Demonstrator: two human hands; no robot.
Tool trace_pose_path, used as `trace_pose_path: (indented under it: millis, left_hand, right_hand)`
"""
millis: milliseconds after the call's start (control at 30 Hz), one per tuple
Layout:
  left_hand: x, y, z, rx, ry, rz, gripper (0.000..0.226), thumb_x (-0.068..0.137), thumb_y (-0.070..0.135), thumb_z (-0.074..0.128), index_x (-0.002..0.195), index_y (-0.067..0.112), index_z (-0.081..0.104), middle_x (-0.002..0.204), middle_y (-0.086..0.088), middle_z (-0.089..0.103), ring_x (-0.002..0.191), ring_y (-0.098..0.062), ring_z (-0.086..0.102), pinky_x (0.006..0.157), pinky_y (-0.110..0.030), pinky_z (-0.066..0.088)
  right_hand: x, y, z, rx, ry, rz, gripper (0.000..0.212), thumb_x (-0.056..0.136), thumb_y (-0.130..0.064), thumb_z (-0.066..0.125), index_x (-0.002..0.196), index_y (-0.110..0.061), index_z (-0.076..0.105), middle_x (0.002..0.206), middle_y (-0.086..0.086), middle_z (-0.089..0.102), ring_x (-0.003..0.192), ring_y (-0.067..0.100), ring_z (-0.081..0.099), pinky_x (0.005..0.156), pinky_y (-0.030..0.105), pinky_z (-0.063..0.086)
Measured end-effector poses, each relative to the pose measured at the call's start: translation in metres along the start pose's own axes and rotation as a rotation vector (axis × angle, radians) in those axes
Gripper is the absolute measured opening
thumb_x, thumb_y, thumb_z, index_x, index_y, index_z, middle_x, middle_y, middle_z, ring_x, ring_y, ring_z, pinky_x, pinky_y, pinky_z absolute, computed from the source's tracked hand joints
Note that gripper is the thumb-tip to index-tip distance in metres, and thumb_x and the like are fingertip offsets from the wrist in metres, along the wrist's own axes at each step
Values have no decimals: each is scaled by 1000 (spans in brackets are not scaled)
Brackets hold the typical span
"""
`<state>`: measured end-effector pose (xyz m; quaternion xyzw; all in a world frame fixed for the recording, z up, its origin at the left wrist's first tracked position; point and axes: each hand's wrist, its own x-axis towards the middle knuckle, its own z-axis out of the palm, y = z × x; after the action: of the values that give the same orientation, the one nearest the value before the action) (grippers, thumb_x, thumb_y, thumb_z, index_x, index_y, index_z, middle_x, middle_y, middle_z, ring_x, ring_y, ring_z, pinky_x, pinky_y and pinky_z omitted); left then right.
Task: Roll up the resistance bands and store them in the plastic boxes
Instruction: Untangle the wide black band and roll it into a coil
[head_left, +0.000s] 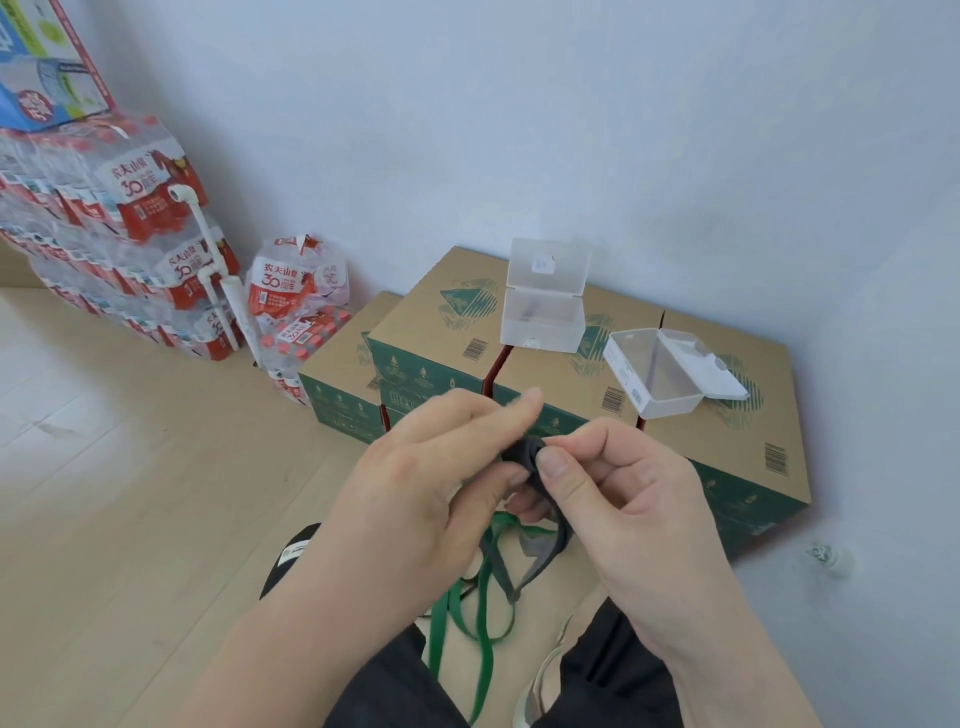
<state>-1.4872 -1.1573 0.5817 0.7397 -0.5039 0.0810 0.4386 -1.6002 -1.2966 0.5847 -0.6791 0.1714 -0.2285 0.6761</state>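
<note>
Both hands meet over a dark grey resistance band (551, 551). Its top end is coiled into a small roll pinched between my left hand (431, 483) and my right hand (618, 493); the rest hangs down in a loop. A green resistance band (447, 618) dangles below my hands toward my lap, its upper end hidden behind my left hand. Two clear plastic boxes stand on the cardboard cartons behind: one (543, 306) with its lid upright, the other (670, 371) at the right with its lid laid open. Both look empty.
Brown and green cardboard cartons (727, 447) line the white wall. Shrink-wrapped packs of bottled water (119, 234) are stacked at the left, with a white pipe (218, 260) in front. The floor is pale wood. My dark trousers and a shoe (545, 680) show at the bottom.
</note>
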Motion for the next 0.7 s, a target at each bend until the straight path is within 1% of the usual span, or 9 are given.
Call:
trace_pose_path:
  millis: [100,233,333,433,500,533,600,667,700]
  left_hand:
    - [-3,2,5,10,44,-17,29,95,10,63,123,14,72,106,7,62,97,-10,62,80,-29,53]
    - [-8,6,14,-6,178,-38,23,93,2,63,115,7,70,107,0,62,100,-18,63,82,-35,55]
    - [-11,5,20,22,249,-26,22,92,-2,64,113,4,70,109,-3,62,99,-21,63,82,-36,55]
    - [-15,5,22,20,303,-18,21,90,-2,68,110,5,70,106,-3,62,96,-22,65,78,-37,56]
    - [-14,5,22,0,328,16,20,88,1,73,104,11,68,101,-2,63,91,-20,66,74,-34,56]
    - [-14,6,21,-3,341,29,17,87,3,75,100,12,67,98,-1,64,88,-18,66,73,-32,55]
    - [-12,6,19,8,363,33,9,86,8,78,88,6,70,91,-1,65,82,-15,66,69,-28,53]
    - [-10,7,17,4,346,5,14,84,13,80,80,2,73,87,-1,67,78,-13,66,66,-27,53]
    - [-9,8,16,-18,313,-11,14,84,14,81,81,2,75,88,0,67,78,-12,67,65,-27,54]
  right_hand:
    - [-1,-2,3,12,3,-29,10,95,-8,66,89,-9,74,79,11,78,74,25,76,73,30,60]
    - [-4,-2,13,179,23,20,12,81,-18,73,91,-15,79,89,11,81,83,22,78,79,30,62]
    - [-5,5,17,352,53,117,21,71,-26,82,88,-14,79,90,16,79,82,25,75,82,41,61]
    - [-6,8,16,376,40,113,43,57,-43,95,86,-15,80,89,14,79,81,22,75,77,30,60]
    - [-6,7,14,363,46,99,49,53,-45,97,88,-15,81,91,14,80,82,21,75,77,28,60]
    - [-5,7,13,343,54,86,45,55,-41,96,88,-16,81,92,15,80,83,21,75,77,28,60]
    - [-5,6,13,299,91,65,27,62,-31,89,84,-18,81,89,13,80,82,20,75,77,30,61]
    - [-5,5,15,259,133,41,15,65,-22,81,80,-19,81,85,12,80,78,18,75,74,27,60]
    - [-5,6,15,254,149,34,13,67,-19,79,80,-18,81,83,12,80,76,18,74,72,26,60]
